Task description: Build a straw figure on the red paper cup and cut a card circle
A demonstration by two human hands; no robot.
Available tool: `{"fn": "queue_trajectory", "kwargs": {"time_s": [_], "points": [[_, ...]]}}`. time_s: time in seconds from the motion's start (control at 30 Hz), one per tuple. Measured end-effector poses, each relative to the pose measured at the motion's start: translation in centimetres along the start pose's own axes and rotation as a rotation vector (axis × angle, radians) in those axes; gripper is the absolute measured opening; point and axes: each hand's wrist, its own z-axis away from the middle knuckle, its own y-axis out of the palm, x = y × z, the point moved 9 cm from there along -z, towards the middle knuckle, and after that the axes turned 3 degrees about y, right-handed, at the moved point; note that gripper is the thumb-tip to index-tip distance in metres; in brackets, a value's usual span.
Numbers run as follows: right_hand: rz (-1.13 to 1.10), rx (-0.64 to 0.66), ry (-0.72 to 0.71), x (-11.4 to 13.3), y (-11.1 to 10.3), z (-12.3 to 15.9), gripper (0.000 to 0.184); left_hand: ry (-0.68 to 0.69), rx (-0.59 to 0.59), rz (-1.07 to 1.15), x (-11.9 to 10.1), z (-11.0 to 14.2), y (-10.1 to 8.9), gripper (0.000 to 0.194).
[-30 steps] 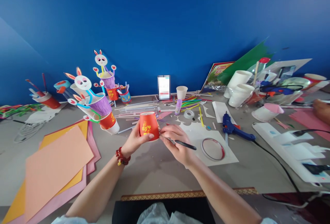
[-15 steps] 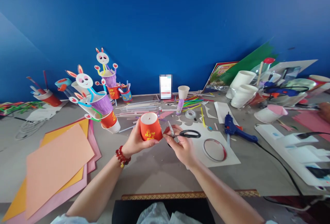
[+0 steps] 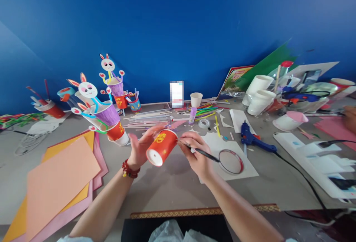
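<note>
My left hand (image 3: 142, 146) holds a red paper cup (image 3: 162, 147) with yellow print, tipped so its white bottom faces me. A red bead bracelet is on that wrist. My right hand (image 3: 197, 153) is closed on black-handled scissors (image 3: 200, 152), their tip touching the cup near its rim. Both hands hover above the grey table (image 3: 172, 186), just in front of me.
Sheets of orange and pink paper (image 3: 59, 177) lie at left. Bunny cup crafts (image 3: 105, 114) stand behind them. A tape ring (image 3: 231, 161) on white paper, a blue glue gun (image 3: 251, 139) with its cord, straws (image 3: 150, 117), white cups (image 3: 258, 95) and a power strip (image 3: 314, 160) fill the right. Another person's hand (image 3: 350, 117) shows at far right.
The cup has been turned from upside down to lying on its side, bottom towards me. The scissors swung from lying flat to pointing at the cup's rim.
</note>
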Motion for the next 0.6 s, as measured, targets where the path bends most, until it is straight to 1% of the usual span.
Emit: {"fn": "queue_trajectory", "kwargs": {"time_s": [0.07,0.13,0.17,0.23,0.3,0.37,0.4,0.43,0.5,0.57,0.6], "points": [[0.047,0.02,-0.082,0.7,0.0,0.0,0.015,-0.232,0.084,0.178,1.8,0.6,0.9,0.079],[0.103,0.031,-0.146,1.3,-0.1,0.0,0.017,-0.389,0.168,0.248,3.0,1.4,1.8,0.065],[0.134,0.032,-0.168,1.6,-0.1,0.0,0.017,-0.423,0.182,0.246,3.2,1.7,2.0,0.064],[0.187,0.033,-0.181,1.8,-0.1,0.0,0.016,-0.416,0.145,0.189,3.3,1.8,1.8,0.067],[0.215,0.035,-0.155,1.7,0.1,0.0,0.012,-0.368,0.083,0.099,3.1,1.6,1.4,0.073],[0.2,0.029,-0.099,1.2,0.2,0.0,0.01,-0.287,0.061,-0.01,2.7,1.3,1.4,0.082],[0.174,0.021,-0.052,0.8,0.2,0.1,0.012,-0.235,0.06,-0.078,2.4,1.1,1.5,0.087],[0.134,0.014,0.016,0.1,0.3,0.2,0.016,-0.174,0.061,-0.16,2.1,1.0,1.6,0.091],[0.003,0.021,0.211,-1.8,0.7,0.5,0.026,-0.033,0.051,-0.381,1.3,0.8,1.6,0.098],[-0.178,0.052,0.418,-3.8,1.5,1.1,0.035,0.143,0.018,-0.661,0.3,0.8,1.6,0.1],[-0.274,0.061,0.498,-4.4,2.0,1.5,0.038,0.239,0.004,-0.793,-0.3,0.9,1.8,0.1]]}}
